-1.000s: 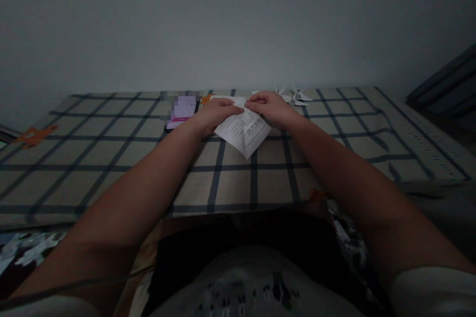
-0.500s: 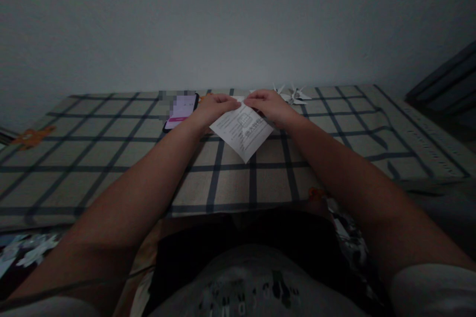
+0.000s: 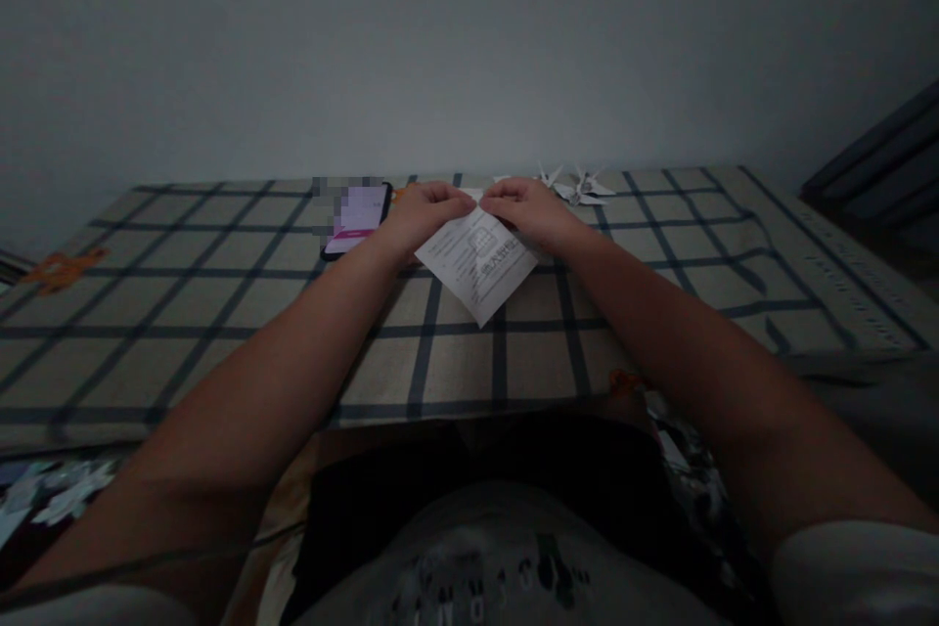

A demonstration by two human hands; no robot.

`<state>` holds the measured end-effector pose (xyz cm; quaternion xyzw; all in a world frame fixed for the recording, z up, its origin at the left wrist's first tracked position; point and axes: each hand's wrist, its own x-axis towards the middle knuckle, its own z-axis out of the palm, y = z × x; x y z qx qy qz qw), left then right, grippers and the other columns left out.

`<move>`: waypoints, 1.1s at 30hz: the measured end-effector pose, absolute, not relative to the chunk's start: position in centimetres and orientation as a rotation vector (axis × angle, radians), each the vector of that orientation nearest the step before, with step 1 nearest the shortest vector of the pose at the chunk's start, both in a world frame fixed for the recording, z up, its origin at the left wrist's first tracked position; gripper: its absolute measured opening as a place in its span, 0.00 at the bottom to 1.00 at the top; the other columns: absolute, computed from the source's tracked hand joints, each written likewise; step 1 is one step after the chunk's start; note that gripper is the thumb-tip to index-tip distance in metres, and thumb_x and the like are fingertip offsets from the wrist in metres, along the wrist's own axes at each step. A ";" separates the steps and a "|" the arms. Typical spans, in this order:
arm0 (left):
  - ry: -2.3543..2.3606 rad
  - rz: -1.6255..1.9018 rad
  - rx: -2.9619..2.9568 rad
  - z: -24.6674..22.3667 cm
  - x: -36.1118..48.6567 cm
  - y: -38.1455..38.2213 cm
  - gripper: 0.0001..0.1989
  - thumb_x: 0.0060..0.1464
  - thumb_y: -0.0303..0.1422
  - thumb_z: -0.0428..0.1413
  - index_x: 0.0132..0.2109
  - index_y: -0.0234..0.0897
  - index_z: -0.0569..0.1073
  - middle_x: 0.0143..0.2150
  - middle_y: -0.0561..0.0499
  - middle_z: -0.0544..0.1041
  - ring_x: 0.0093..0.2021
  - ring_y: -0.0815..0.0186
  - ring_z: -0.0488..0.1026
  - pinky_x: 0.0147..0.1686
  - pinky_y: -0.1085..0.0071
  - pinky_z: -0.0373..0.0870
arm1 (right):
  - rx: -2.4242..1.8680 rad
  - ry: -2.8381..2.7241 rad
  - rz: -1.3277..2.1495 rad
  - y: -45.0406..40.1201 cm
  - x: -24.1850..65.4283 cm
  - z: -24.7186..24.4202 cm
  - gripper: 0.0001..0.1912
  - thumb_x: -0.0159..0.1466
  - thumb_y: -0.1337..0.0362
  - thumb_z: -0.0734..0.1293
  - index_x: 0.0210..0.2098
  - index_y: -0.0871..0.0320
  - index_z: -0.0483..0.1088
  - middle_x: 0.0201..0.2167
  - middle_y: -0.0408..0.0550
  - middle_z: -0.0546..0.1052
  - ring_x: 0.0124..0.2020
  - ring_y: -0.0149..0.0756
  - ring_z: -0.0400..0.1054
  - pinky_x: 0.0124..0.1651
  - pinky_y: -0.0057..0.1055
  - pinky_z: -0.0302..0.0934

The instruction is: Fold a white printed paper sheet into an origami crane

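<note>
A printed sheet of white paper (image 3: 480, 264) is turned cornerwise over the middle of the checked tablecloth, one corner pointing toward me. My left hand (image 3: 432, 210) pinches its far part from the left, thumb on top. From the right, my right hand (image 3: 524, 207) grips the same far part, its thumb close to the left thumb. The fingertips beneath the paper are hidden. Folded white paper shapes (image 3: 585, 188) with pointed tips lie just beyond my right hand. Left of my left hand is a phone (image 3: 359, 218) with its screen lit.
The checked cloth (image 3: 235, 298) covers a table against a pale wall (image 3: 469, 49). An orange ornament (image 3: 66, 269) lies at the left end, another (image 3: 625, 381) at the near edge. White paper pieces (image 3: 69, 494) sit below the table's left side.
The paper's near corner has shifted slightly toward me and to the left. Both hands keep their pinch at nearly the same spot.
</note>
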<state>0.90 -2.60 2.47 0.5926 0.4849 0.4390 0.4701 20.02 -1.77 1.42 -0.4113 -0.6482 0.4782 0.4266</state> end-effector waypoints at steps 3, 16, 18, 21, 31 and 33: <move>1.206 1.065 1.480 2.6 1.0 -2.8 0.06 0.49 0.33 0.64 0.32 0.36 0.75 0.26 0.54 0.76 0.25 0.70 0.72 0.27 0.74 0.66 | -1.022 -1.624 1.193 -1.8 20.0 1.4 0.04 0.65 0.66 0.71 0.33 0.58 0.75 0.28 0.43 0.78 0.29 0.29 0.70 0.33 0.26 0.63; 1.221 1.049 1.538 2.8 1.4 -3.3 0.07 0.47 0.35 0.63 0.31 0.38 0.73 0.25 0.54 0.73 0.25 0.69 0.68 0.28 0.72 0.64 | -1.010 -1.638 1.193 -1.7 19.9 1.1 0.04 0.65 0.67 0.70 0.33 0.57 0.74 0.28 0.42 0.76 0.31 0.30 0.70 0.34 0.26 0.62; 1.223 1.073 1.554 2.6 1.5 -3.2 0.07 0.47 0.35 0.63 0.31 0.39 0.72 0.26 0.54 0.73 0.25 0.69 0.68 0.28 0.72 0.64 | -1.012 -1.642 1.196 -1.6 19.9 1.1 0.04 0.65 0.67 0.70 0.33 0.57 0.74 0.28 0.42 0.76 0.30 0.30 0.69 0.33 0.26 0.61; 1.216 1.127 1.585 2.3 1.4 -3.0 0.08 0.46 0.36 0.62 0.30 0.39 0.72 0.27 0.54 0.73 0.26 0.69 0.67 0.28 0.72 0.63 | -0.990 -1.675 1.187 -1.4 19.9 0.9 0.04 0.65 0.66 0.69 0.32 0.57 0.74 0.27 0.41 0.75 0.29 0.29 0.67 0.33 0.26 0.60; 1.237 1.217 1.493 3.0 1.5 -3.1 0.07 0.49 0.33 0.61 0.29 0.39 0.70 0.25 0.55 0.70 0.24 0.70 0.66 0.26 0.73 0.62 | -1.025 -1.725 1.105 -1.5 19.9 1.5 0.07 0.66 0.68 0.67 0.31 0.58 0.75 0.26 0.43 0.75 0.28 0.30 0.66 0.32 0.27 0.58; 1.231 1.257 1.448 3.2 1.2 -2.9 0.07 0.50 0.32 0.62 0.29 0.39 0.71 0.24 0.55 0.70 0.24 0.70 0.65 0.25 0.74 0.61 | -1.036 -1.705 1.117 -1.5 20.0 1.5 0.08 0.66 0.69 0.67 0.30 0.58 0.74 0.25 0.42 0.74 0.27 0.29 0.65 0.30 0.27 0.58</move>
